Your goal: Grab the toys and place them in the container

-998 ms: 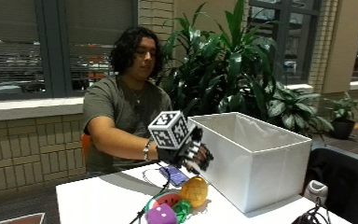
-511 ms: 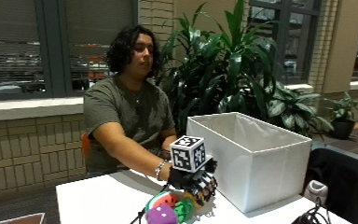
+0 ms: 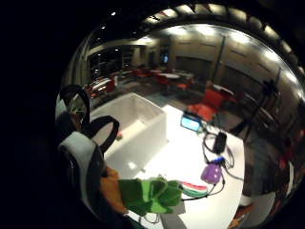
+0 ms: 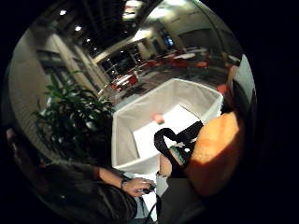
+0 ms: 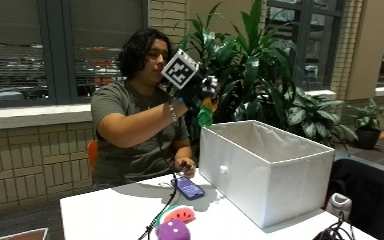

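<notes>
One toy is in my gloved right hand (image 5: 195,87): my fingers are curled round an orange plush with green leaves (image 3: 143,193), and I hold it raised beside the white container (image 5: 265,167), near its back left corner and above the rim. In the thumb-side palm view the orange body (image 4: 217,149) sits close against my palm with the open box beyond it. To do this step well, I judge I should carry the toy further over the opening, well inside the rim, before I let go, so the floppy leaves do not catch on the soft wall. Inside the container a small reddish thing (image 4: 159,118) lies on the floor. In front of the container, on the white table (image 5: 112,212), a watermelon slice toy (image 5: 181,215) and a purple toy (image 5: 173,230) wait, with a phone (image 5: 190,188) just behind them, nearer the container.
</notes>
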A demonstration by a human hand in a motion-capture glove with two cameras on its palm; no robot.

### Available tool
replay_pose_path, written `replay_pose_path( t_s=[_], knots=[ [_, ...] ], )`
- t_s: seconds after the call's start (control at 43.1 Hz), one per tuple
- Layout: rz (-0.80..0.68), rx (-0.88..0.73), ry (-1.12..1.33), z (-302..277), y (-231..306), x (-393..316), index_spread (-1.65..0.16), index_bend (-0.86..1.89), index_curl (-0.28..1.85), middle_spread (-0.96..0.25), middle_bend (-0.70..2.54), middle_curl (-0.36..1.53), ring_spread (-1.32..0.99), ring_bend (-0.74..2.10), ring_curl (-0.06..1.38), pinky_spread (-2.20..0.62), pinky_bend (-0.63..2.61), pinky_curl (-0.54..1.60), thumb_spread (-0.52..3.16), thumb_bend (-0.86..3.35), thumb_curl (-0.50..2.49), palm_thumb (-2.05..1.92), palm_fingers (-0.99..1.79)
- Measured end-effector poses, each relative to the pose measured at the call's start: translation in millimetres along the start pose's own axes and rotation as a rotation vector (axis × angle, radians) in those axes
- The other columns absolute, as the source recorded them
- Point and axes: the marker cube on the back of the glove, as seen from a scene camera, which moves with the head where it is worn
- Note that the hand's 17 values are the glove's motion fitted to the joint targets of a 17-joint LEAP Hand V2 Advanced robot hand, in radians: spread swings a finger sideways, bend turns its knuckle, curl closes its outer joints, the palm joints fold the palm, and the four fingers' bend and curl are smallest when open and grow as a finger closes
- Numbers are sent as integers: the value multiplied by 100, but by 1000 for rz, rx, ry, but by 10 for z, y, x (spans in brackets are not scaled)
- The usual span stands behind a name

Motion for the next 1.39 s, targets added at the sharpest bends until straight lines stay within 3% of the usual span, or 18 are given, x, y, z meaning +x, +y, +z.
replay_pose_path(
  t_s=[0.139, 0.232, 0.348, 0.394, 0.418, 0.441, 0.464, 0.487, 0.58, 0.696, 0.789, 0.998, 1.23, 1.299, 1.392],
  knots=[
    [62, -30, -12, 240, -601, -421, -34, 87, 65, -40, 100, 89, -42, 119, 68, -41, 93, 45, 80, 11, 67, 57, 107],
    [-84, -104, 76, 606, -666, -545, -34, 86, 68, -41, 99, 89, -42, 119, 68, -42, 93, 45, 76, 10, 71, 57, 108],
    [-20, -305, 101, 1035, -644, -509, -34, 82, 70, -41, 96, 89, -42, 115, 66, -42, 94, 45, 74, 6, 74, 52, 100],
    [-7, -401, 89, 1139, -586, -482, -34, 62, 67, -40, 84, 85, -40, 115, 66, -38, 99, 46, 84, -2, 70, 39, 67],
    [-4, -424, 78, 1162, -555, -475, -34, 56, 67, -38, 73, 82, -39, 100, 64, -33, 97, 48, 90, -18, 60, 14, 13],
    [-5, -431, 73, 1170, -522, -460, -33, 59, 73, -37, 74, 83, -37, 104, 69, -31, 101, 54, 93, -16, 58, 9, 9],
    [-3, -425, 73, 1167, -490, -436, -33, 54, 71, -33, 63, 78, -34, 85, 64, -27, 105, 54, 89, -19, 56, -1, -24],
    [3, -413, 76, 1152, -456, -403, -34, 49, 67, -30, 57, 76, -32, 75, 62, -24, 107, 53, 87, -18, 54, -7, -34],
    [35, -387, 139, 960, -246, -116, -36, 37, 54, -25, 45, 68, -30, 57, 48, -16, 98, 43, 85, -14, 49, -13, -17],
    [100, -389, 358, 570, 131, 599, -39, 33, 48, -23, 38, 62, -30, 60, 42, -10, 91, 38, 86, -12, 43, -13, 7],
    [264, -400, 466, 333, 484, 1338, -41, 36, 46, -24, 35, 60, -32, 67, 41, -12, 87, 34, 93, -8, 39, -9, 29],
    [569, -562, 535, 361, 1546, 2594, -41, 38, 49, -30, 42, 61, -37, 75, 44, -15, 78, 33, 113, -1, 35, 0, 44],
    [672, -680, 527, 871, 2459, 3252, -40, 34, 50, -33, 45, 61, -40, 78, 46, -17, 75, 33, 126, -1, 33, 3, 44],
    [655, -607, 492, 954, 2536, 3298, -41, 32, 50, -33, 44, 61, -40, 78, 46, -18, 77, 33, 127, -1, 33, 3, 45],
    [612, -492, 466, 952, 2501, 3329, -41, 35, 49, -35, 42, 60, -43, 86, 46, -27, 80, 32, 135, 6, 34, 14, 78]
  ],
)
